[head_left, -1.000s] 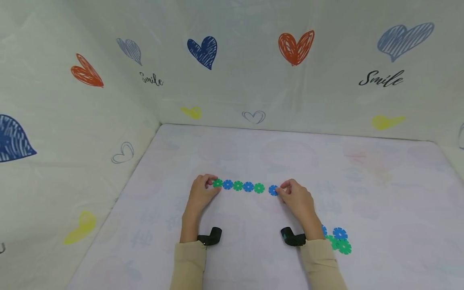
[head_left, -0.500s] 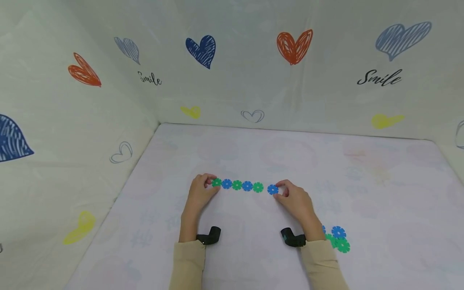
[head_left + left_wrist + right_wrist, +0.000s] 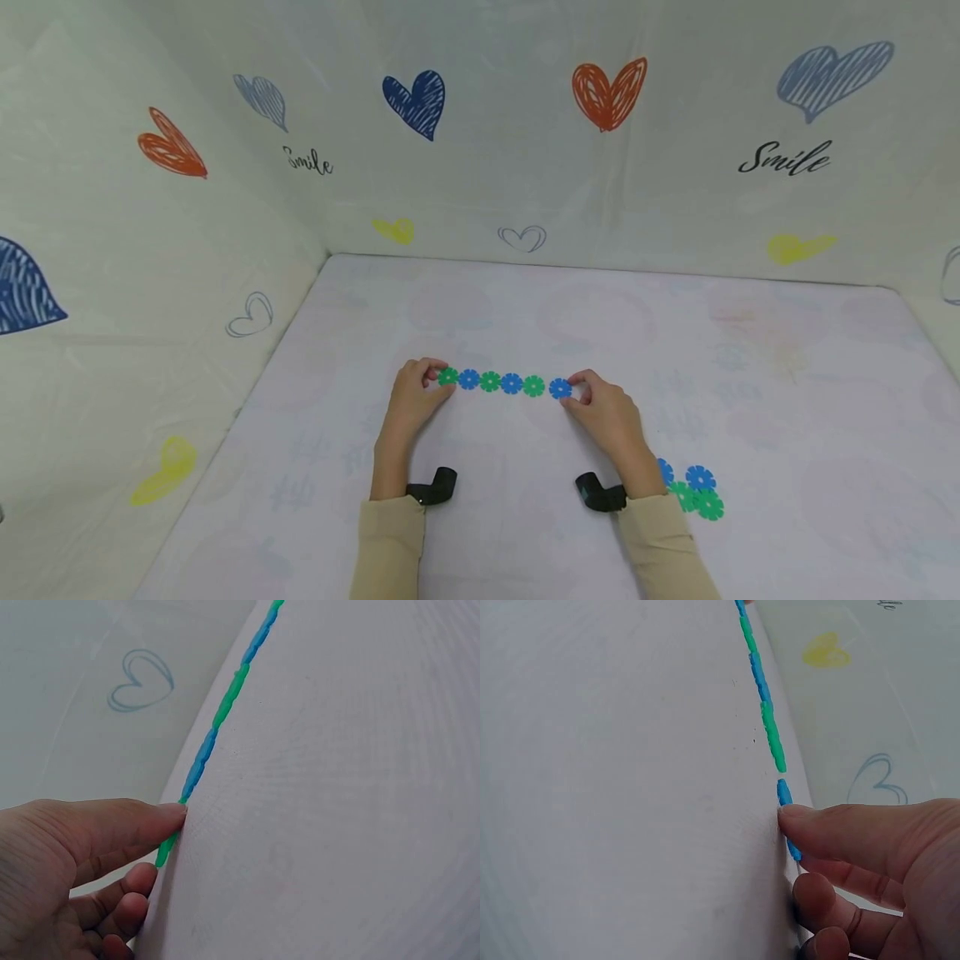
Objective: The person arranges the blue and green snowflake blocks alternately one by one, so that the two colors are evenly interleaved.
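a pale table with faint pastel prints fills the lower half of the head view. a row of flat snowflake discs, green and blue by turns, lies on it at centre frame. a single blue disc lies just right of the row's end, a thin gap between them. a small cluster of blue and green discs lies at lower right.
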Available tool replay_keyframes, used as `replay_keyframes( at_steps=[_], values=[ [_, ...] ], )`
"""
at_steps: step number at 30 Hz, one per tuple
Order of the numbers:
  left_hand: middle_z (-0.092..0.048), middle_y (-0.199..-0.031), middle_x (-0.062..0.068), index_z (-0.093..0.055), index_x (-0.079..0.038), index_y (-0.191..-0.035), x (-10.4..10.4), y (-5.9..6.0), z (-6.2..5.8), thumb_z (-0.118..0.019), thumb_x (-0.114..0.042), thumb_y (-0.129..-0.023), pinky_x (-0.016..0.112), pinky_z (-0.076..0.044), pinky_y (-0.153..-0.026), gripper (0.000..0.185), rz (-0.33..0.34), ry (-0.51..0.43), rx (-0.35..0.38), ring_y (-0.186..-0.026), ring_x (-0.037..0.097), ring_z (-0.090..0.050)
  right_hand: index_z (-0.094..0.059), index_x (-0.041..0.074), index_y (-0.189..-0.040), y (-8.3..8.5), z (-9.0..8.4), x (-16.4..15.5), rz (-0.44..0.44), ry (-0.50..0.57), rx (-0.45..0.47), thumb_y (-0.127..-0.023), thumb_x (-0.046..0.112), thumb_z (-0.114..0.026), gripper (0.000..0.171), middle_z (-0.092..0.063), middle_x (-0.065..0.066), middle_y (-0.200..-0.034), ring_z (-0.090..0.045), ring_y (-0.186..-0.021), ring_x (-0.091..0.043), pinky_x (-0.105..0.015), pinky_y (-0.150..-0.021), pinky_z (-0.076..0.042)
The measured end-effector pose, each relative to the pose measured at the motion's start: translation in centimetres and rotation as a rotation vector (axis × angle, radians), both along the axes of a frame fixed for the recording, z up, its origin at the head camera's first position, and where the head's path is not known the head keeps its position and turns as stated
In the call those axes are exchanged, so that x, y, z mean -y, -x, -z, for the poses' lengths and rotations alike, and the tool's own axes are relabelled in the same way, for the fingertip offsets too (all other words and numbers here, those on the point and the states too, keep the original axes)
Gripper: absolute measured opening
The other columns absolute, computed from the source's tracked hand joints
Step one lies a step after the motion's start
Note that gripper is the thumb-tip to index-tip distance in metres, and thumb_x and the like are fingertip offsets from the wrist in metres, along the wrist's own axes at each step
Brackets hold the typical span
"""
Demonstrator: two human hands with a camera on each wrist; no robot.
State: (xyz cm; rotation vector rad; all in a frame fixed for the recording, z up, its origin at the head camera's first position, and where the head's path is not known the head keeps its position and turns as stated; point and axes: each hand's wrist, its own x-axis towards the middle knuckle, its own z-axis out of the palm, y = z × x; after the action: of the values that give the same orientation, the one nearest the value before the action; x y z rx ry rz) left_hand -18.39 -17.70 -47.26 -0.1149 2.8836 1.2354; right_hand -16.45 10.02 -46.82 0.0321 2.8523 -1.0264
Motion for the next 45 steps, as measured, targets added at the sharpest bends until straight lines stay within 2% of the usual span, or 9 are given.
replay_keyframes(
  at_steps=[18,45],
  values=[
    [-0.050,-0.088,0.007,-0.062,-0.007,-0.109,-0.06,0.01,-0.06,-0.070,-0.014,-0.080,0.031,-0.034,-0.073,0.032,0.006,-0.010,-0.010,-0.083,0.020,-0.042,-0.060,0.009,-0.113,-0.03,-0.28,0.28,-0.003,0.008,-0.005,-0.084,0.025,-0.067,0.034,-0.049,-0.003,-0.068,-0.042,-0.057,-0.016,-0.027,-0.053,-0.032],
    [-0.049,-0.089,0.006,-0.061,-0.009,-0.111,-0.01,-0.09,-0.13,-0.069,-0.016,-0.081,0.031,-0.035,-0.074,0.031,-0.012,-0.003,0.018,-0.085,0.020,-0.042,-0.061,0.012,-0.112,-0.01,-0.09,0.44,-0.008,-0.001,-0.020,-0.083,0.027,-0.068,0.034,-0.049,-0.003,-0.067,-0.041,-0.056,-0.016,-0.027,-0.052,-0.032]
  ],
)
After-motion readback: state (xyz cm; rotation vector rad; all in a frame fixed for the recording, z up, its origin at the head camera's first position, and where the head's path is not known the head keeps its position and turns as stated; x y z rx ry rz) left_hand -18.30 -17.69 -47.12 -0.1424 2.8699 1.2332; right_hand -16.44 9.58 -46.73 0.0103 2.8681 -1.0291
